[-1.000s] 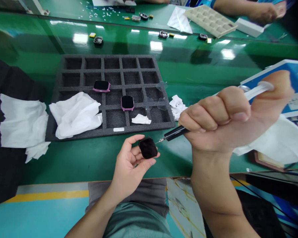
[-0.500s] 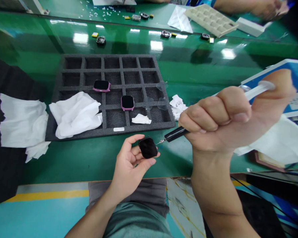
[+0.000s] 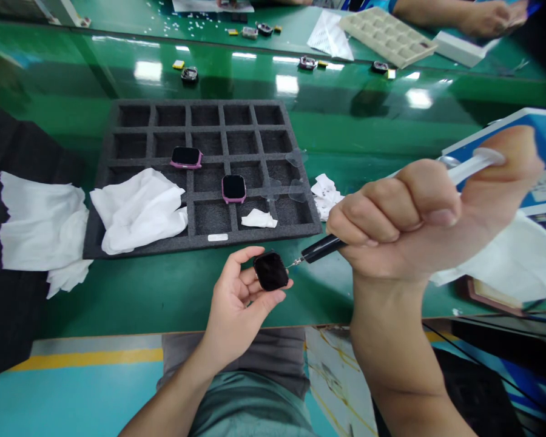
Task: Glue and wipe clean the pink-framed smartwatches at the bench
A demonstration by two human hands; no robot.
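Observation:
My left hand (image 3: 241, 309) grips a square smartwatch body (image 3: 272, 271) by its edges, dark glossy face up, just in front of the foam tray. A black syringe (image 3: 321, 247) is wrapped in the fist of my right hand (image 3: 404, 218), the thumb on its white plunger (image 3: 475, 165). Its thin needle (image 3: 293, 263) meets the right edge of the watch body; whether it touches cannot be made out. Two watches in pink-purple cases, one farther left (image 3: 186, 157) and one nearer (image 3: 233, 189), rest on the dividers of the tray.
The dark foam tray (image 3: 173, 128) carries a white cloth (image 3: 139, 209), a crumpled tissue (image 3: 259, 218) and clear film pieces. More cloth (image 3: 40, 221) lies left. Beyond, a shiny green belt (image 3: 236, 82) bears watch parts. A co-worker's hands (image 3: 491, 18) are at the far right, near a beige tray (image 3: 386, 36).
The watch parts on the green belt have shifted slightly to the right. The co-worker's hands have moved a little. My hands, the watch body and the syringe stay practically in place.

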